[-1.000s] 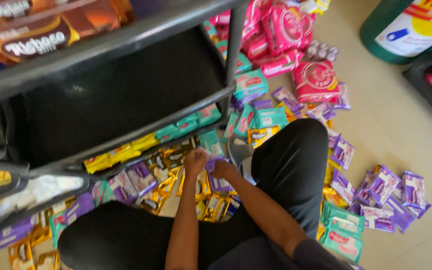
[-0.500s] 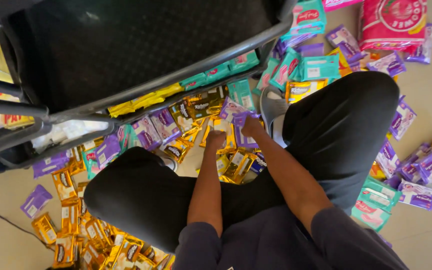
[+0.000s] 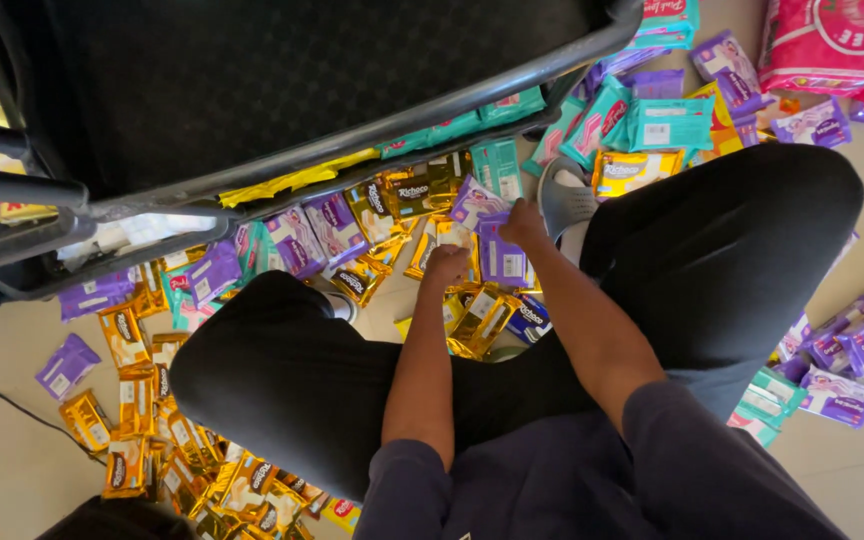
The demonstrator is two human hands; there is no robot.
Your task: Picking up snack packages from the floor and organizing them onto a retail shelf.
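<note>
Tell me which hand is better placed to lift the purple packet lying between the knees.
Right, probably. The right hand already rests on the top edge of the purple packet, fingers curled over it. The left hand sits beside it over the gold packets, so it would have to cross over.

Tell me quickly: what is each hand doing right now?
Left hand: closed into a fist over the gold packets; a grip cannot be told.
Right hand: closed on a purple packet.
</note>
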